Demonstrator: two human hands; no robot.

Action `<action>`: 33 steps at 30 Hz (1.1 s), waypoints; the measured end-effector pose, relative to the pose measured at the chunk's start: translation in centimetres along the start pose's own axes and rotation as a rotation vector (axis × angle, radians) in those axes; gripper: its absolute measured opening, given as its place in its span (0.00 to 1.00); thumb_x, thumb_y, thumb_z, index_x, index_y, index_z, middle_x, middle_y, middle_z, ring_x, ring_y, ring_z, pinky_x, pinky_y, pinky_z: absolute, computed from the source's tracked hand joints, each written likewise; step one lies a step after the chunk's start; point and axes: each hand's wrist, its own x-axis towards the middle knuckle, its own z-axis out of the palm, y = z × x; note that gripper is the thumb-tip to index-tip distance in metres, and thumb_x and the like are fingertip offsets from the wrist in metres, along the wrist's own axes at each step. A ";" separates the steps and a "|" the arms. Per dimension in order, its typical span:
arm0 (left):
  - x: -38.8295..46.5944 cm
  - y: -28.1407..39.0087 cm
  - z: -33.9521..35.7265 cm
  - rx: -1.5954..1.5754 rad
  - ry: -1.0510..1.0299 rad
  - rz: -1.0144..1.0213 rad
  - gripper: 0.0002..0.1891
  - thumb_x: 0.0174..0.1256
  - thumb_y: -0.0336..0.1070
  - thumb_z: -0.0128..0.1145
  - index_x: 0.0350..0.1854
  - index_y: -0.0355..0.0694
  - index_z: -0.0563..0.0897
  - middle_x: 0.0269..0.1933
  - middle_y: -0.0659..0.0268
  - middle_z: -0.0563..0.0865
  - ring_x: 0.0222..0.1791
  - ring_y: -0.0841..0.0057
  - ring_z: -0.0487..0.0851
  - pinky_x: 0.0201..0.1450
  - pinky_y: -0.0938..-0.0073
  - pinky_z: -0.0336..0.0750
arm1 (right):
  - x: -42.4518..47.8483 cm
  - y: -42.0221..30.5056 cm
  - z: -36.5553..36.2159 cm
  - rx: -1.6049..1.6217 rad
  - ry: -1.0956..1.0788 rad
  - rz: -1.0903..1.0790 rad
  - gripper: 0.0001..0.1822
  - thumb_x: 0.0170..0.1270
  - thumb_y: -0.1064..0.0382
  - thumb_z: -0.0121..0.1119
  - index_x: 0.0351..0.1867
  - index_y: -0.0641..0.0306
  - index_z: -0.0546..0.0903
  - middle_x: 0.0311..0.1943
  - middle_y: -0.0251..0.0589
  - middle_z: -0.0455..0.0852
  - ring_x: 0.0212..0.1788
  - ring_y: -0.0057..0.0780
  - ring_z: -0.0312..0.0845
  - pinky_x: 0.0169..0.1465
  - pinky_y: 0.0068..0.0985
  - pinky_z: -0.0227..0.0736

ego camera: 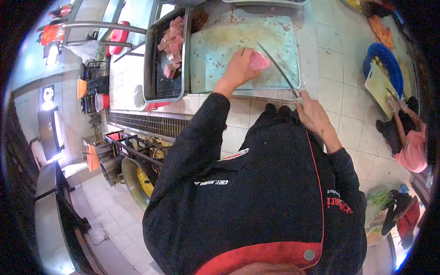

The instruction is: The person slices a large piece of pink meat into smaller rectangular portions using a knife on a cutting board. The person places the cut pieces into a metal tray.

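Note:
My left hand (241, 67) is closed around a pink piece of meat (259, 61) at a large, pale cutting board (220, 77). In my right hand (312, 111) is the handle of a long, narrow knife (279, 68). The blade slants up and left over the board, its tip just above and beside the meat. Left of the board, a deep, dark metal tray (186, 51) holds many pink meat chunks (174, 43). The surface of the board bears small scraps and stains.
Beyond the board is another tray's edge (268, 2). At right a person (410, 147) works at a white board (380, 89) over a blue tub (385, 55). A floor grate (147, 123), burner frame (132, 142) and large metal pot (132, 182) stand at left.

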 end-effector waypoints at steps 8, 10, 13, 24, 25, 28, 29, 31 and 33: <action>-0.6 -0.2 1.6 -0.013 0.072 0.000 0.34 0.43 0.42 0.77 0.55 0.38 0.76 0.52 0.52 0.80 0.53 0.50 0.78 0.58 0.55 0.74 | -0.3 -0.1 0.7 -0.023 -0.033 -0.014 0.14 0.75 0.59 0.49 0.48 0.70 0.67 0.27 0.68 0.82 0.35 0.71 0.80 0.40 0.59 0.72; -0.4 0.0 1.5 0.007 0.051 -0.011 0.34 0.43 0.41 0.77 0.55 0.38 0.75 0.52 0.52 0.81 0.53 0.50 0.79 0.58 0.55 0.74 | -0.5 -0.5 0.5 -0.036 -0.045 0.009 0.13 0.75 0.60 0.49 0.46 0.69 0.65 0.26 0.68 0.81 0.36 0.69 0.79 0.40 0.58 0.71; -0.2 0.1 1.6 0.013 0.053 -0.002 0.34 0.43 0.40 0.76 0.54 0.38 0.75 0.52 0.52 0.81 0.53 0.51 0.79 0.58 0.55 0.74 | -0.6 -1.1 -0.3 -0.042 -0.084 -0.021 0.13 0.75 0.61 0.49 0.46 0.71 0.66 0.27 0.68 0.82 0.37 0.69 0.80 0.41 0.58 0.72; 0.1 -0.8 2.3 -0.054 0.072 0.083 0.33 0.42 0.38 0.76 0.53 0.37 0.74 0.49 0.52 0.80 0.51 0.51 0.79 0.54 0.56 0.75 | 8.7 1.1 5.9 0.103 0.180 -0.358 0.12 0.74 0.63 0.50 0.50 0.71 0.67 0.30 0.65 0.84 0.39 0.66 0.82 0.42 0.55 0.74; 0.0 -0.7 2.1 -0.056 0.072 0.062 0.33 0.42 0.38 0.76 0.53 0.37 0.74 0.49 0.52 0.80 0.51 0.51 0.79 0.54 0.56 0.75 | 8.8 0.9 6.0 0.115 0.212 -0.396 0.12 0.74 0.64 0.50 0.50 0.71 0.68 0.30 0.64 0.83 0.39 0.66 0.82 0.41 0.54 0.74; 0.0 -0.3 2.0 -0.037 0.077 0.029 0.34 0.42 0.38 0.76 0.53 0.37 0.74 0.48 0.51 0.80 0.50 0.50 0.79 0.53 0.56 0.75 | 6.1 0.2 4.9 0.062 0.095 -0.210 0.11 0.73 0.65 0.49 0.50 0.70 0.69 0.34 0.62 0.83 0.40 0.64 0.81 0.43 0.51 0.75; 0.0 -0.6 2.0 -0.025 0.085 0.021 0.34 0.42 0.38 0.76 0.53 0.37 0.74 0.48 0.51 0.80 0.50 0.50 0.79 0.53 0.56 0.75 | 4.6 -0.1 4.1 0.010 0.006 -0.094 0.11 0.73 0.65 0.49 0.49 0.70 0.69 0.37 0.60 0.83 0.41 0.61 0.81 0.44 0.48 0.75; 0.0 -0.9 2.3 -0.022 0.087 0.064 0.33 0.44 0.38 0.76 0.53 0.37 0.74 0.48 0.51 0.80 0.50 0.50 0.79 0.53 0.56 0.75 | 4.6 -0.2 3.8 -0.046 -0.065 0.008 0.11 0.72 0.64 0.48 0.48 0.70 0.70 0.41 0.59 0.83 0.43 0.59 0.81 0.46 0.46 0.76; -0.4 -1.0 2.5 -0.028 0.062 0.077 0.32 0.45 0.38 0.75 0.53 0.36 0.74 0.48 0.50 0.80 0.50 0.50 0.79 0.53 0.56 0.75 | 5.9 -0.4 4.5 -0.046 -0.050 0.009 0.11 0.72 0.64 0.47 0.49 0.70 0.70 0.41 0.59 0.83 0.43 0.60 0.81 0.46 0.48 0.76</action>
